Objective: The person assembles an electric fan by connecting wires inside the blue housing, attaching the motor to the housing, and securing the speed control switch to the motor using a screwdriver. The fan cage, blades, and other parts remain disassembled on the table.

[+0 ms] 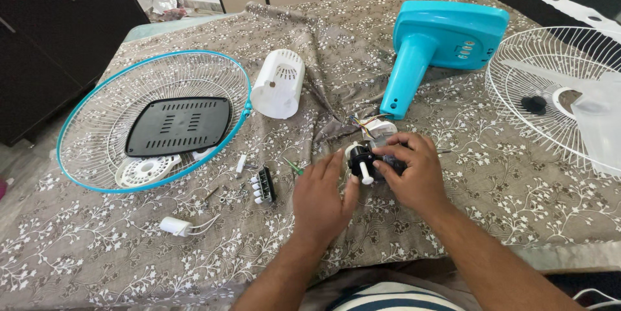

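My right hand is wrapped over a small black fan motor with a white shaft end, resting on the patterned cloth. My left hand lies just to its left, thumb touching the white shaft. Coloured wires run from the motor toward the turquoise fan base lying on its side behind it.
A turquoise-rimmed wire grille holding a black plate and a white disc sits at the left. A white motor cover, a switch block, a white capacitor and small screws lie nearby. A white grille with a blade is at the right.
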